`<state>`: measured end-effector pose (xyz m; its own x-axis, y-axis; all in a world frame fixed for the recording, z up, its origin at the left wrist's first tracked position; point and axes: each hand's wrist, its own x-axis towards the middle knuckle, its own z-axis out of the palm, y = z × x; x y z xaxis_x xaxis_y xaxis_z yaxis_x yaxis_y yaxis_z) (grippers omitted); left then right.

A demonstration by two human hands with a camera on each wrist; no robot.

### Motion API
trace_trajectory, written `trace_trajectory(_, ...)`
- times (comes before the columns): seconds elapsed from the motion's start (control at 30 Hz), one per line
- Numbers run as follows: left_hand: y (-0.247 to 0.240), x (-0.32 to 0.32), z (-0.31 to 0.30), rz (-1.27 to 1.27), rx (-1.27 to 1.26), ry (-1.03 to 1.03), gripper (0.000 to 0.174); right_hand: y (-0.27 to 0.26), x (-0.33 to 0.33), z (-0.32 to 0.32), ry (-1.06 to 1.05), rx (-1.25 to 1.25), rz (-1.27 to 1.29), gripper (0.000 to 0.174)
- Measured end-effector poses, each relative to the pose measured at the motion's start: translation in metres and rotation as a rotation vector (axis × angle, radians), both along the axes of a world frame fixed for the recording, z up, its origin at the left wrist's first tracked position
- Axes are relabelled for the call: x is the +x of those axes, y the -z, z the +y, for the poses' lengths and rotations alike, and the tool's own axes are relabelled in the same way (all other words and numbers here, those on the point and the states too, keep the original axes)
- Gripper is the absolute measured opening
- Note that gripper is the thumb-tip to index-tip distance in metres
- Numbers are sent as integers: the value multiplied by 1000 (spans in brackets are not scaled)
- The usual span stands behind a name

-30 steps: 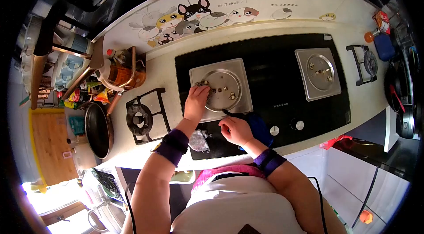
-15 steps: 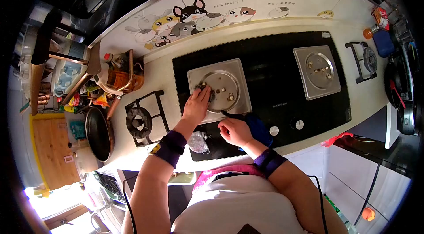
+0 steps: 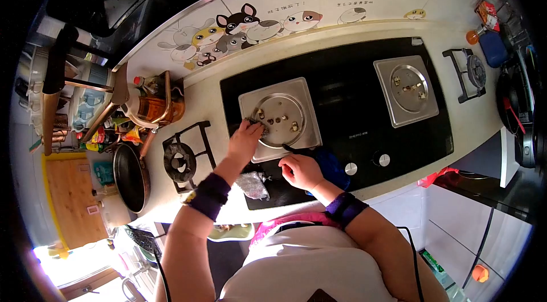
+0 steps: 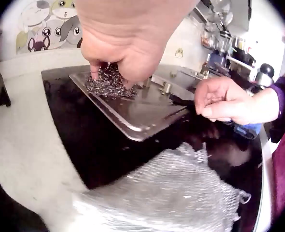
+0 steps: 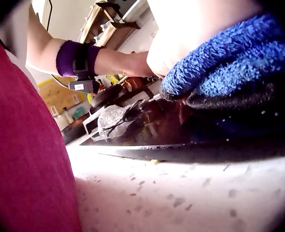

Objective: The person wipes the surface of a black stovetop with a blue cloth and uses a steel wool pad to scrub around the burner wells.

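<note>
My left hand [image 3: 245, 141] grips a dark steel wool scrubber [image 4: 112, 83] with bent fingers, pressed on the left side of the square metal burner plate [image 3: 305, 94]. Small brass burner fittings [image 3: 293, 126] stand inside the plate's round ring. Just in front of that plate, my right hand [image 3: 301, 171] has loosely curled fingers and nothing visible in them. Under and beside it lies a blue towel with a dark edge [image 5: 229, 63], its dark tip reaching onto the plate. A silvery mesh cloth [image 4: 166, 193] lies on the black glass below my left wrist.
A removed burner grate [image 3: 181, 160] sits on the counter at left, beside a frying pan [image 3: 131, 176]. To the right are the second burner plate [image 3: 388, 97], two knobs [image 3: 384, 159] and another grate [image 3: 474, 74]. An amber-filled jug [image 3: 152, 108] stands at back left.
My left hand and the scrubber have shifted slightly toward the plate's left edge, after moving over its ring. The right hand has stayed in nearly the same place. The view has tilted a little.
</note>
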<state>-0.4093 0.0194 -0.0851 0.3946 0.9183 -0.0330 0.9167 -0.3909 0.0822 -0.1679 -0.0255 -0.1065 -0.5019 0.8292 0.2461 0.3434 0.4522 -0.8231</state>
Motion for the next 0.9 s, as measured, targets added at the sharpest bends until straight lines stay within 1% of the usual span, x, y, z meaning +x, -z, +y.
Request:
trace_trajectory(0.1, 7, 18, -19, -114, 83, -88, 31, -4, 0, 0, -11, -12, -7, 13)
trace_trajectory(0.2, 1, 22, -37, -160, 31, -67, 32, -3, 1, 1, -22, -12, -14, 13)
trace_trajectory(0.23, 5, 20, -36, -155, 94, -59, 35, -2, 0, 1, -23, -9, -16, 14)
trace_trajectory(0.33, 10, 19, -19, 3, 225, -152, 36, -1, 1, 1, -24, -15, -25, 14)
trace_trajectory(0.37, 11, 20, -16, -26, 233, -155, 36, -1, 1, 0, -24, -21, -28, 15)
trace_trajectory(0.47, 18, 24, -21, -79, 146, -186, 36, -1, 1, 0, -28, 17, -27, 15)
trace_trajectory(0.5, 10, 28, -29, -59, 78, -176, 36, -1, 1, 1, -31, 14, -23, 15)
trace_trajectory(0.53, 16, 25, -35, -93, 82, -98, 35, -1, 0, 1, -30, 11, -18, 15)
trace_trajectory(0.6, 14, 26, -39, -88, 173, -46, 34, 0, 0, 1, -26, 5, -10, 15)
trace_trajectory(0.67, 18, 21, -25, 0, 144, -154, 34, 0, 1, 0, -29, 1, -8, 15)
trace_trajectory(0.73, 13, 23, -18, -27, 154, -163, 32, 2, 1, 1, -31, 0, -14, 14)
trace_trajectory(0.8, 14, 31, -24, -59, 157, -204, 31, 3, 0, -1, -29, 7, -11, 14)
trace_trajectory(0.87, 20, 44, -41, -30, 52, -181, 30, 3, -1, 0, -14, 30, 1, 13)
trace_trajectory(0.9, 17, 56, -47, -97, 85, -174, 32, 2, -1, 1, -10, 29, 10, 13)
